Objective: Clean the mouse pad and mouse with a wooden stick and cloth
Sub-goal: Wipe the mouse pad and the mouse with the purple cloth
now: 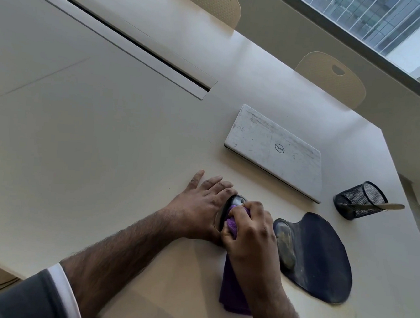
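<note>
A dark mouse (236, 201) lies on the white table, mostly covered by my hands. My left hand (202, 204) rests against its left side, fingers spread over its top. My right hand (249, 232) is closed on a purple cloth (233, 289) and presses a bunched part of it onto the mouse; the rest of the cloth hangs down under my wrist onto the table. To the right lies the dark blue mouse pad (321, 258) with its gel wrist rest. A wooden stick (392, 206) leans out of a black mesh cup (360, 200).
A closed white laptop (276, 151) lies behind the mouse. A long cable slot (127, 41) runs across the table at the back left. Two beige chairs (334, 78) stand at the far edge. The table's right edge passes close by the mesh cup.
</note>
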`<state>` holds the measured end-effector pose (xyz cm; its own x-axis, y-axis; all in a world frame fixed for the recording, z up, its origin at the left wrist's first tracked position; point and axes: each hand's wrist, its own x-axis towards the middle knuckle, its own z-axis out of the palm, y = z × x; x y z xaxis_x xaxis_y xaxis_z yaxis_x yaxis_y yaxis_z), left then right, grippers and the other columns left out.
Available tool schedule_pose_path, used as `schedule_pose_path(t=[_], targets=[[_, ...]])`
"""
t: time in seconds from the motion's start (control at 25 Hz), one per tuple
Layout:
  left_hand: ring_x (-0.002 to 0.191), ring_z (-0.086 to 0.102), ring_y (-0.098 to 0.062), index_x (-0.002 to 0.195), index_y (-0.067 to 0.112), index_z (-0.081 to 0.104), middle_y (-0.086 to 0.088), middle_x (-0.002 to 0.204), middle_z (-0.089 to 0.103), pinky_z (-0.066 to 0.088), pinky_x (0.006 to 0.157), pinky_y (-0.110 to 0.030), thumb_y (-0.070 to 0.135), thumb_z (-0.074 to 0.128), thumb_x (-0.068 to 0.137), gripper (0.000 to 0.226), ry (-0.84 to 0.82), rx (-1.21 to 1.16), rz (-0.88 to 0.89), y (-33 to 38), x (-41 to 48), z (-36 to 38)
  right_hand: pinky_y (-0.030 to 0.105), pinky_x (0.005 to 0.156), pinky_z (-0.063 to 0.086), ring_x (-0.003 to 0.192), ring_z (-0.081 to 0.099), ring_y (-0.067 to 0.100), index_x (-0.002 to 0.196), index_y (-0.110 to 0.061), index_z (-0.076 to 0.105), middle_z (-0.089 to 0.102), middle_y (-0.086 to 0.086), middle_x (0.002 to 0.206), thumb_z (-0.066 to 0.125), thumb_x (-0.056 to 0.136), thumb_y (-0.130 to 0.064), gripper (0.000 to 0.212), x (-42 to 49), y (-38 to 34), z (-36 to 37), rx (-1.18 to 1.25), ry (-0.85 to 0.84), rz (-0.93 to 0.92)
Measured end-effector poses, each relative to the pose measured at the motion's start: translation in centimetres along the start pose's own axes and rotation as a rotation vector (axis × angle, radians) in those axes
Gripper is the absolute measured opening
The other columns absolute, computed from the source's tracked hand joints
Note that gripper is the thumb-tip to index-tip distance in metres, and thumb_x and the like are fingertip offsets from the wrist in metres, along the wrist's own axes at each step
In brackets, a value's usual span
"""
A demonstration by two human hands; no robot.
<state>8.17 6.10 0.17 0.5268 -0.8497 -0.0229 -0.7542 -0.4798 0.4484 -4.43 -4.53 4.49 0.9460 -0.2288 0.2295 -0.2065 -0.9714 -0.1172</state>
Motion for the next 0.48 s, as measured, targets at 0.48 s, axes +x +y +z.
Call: schedule_pose_path(t=[0.48], targets=[[0.153, -0.008, -0.011, 0.159, 0.026, 0.01, 0.006, 0.167, 0.009, -0.012, 0.121, -0.052, 0.081, 0.06, 0.072, 0.114, 0.006, -0.008, -0.006, 0.04, 0.0, 0.06, 0.04, 0.076, 0.057, 0.092, 0.059, 0.027, 0.101, -0.014, 0.068, 0.058, 0.009, 0.108, 0.081, 0.077, -0.018, 0.027, 0.62, 0.86, -0.09, 0.057, -0.012, -0.042]])
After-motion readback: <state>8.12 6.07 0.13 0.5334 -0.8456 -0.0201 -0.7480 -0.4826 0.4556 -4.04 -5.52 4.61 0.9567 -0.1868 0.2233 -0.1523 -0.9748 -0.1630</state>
